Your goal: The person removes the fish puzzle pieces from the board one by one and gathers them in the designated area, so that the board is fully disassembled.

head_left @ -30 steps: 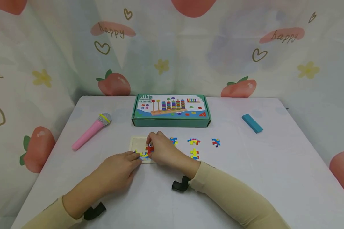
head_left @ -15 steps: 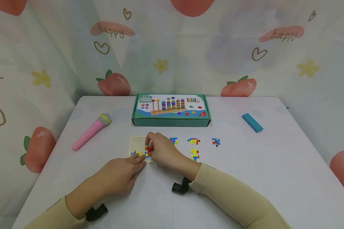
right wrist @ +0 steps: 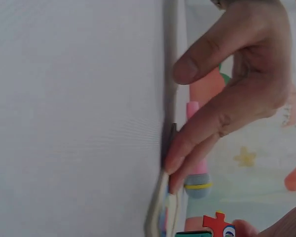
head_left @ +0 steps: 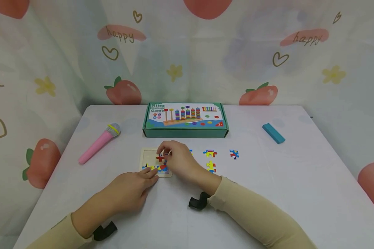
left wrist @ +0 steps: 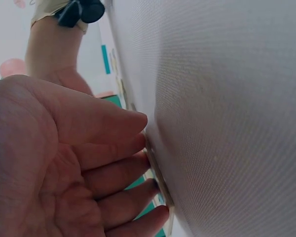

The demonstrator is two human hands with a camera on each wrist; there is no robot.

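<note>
Sleeves (head_left: 255, 211), beige, reach in over the near side of the white table (head_left: 171, 224), a black mount (head_left: 105, 231) jutting beneath the left wrist and a second mount (head_left: 198, 201) beneath the right. The left hand (head_left: 129, 190) lies low, palm down, its fingers extended and slightly apart; it clamps nothing, and the fingertips rest on the near edge of the board (head_left: 149, 157). A strip of laid pieces (head_left: 162, 169), blue, yellow and red, fills the board's near part, partly covered by the fingers. The right hand (head_left: 182, 160) comes in from the right, thumb and fingers closed together on the red piece (head_left: 160, 158), which bears a printed eye. It is above the board, off its surface, in the right wrist view. To the right of that hand are the loose pieces (head_left: 210, 153), lying apart from one another, one partly hidden behind the hand. Farther back, the pink mic (head_left: 99, 143) lies slantwise at left and the teal block (head_left: 273, 133) at right. Between them sits the green box (head_left: 186, 119), before the fruit-print curtain (head_left: 205, 58).
</note>
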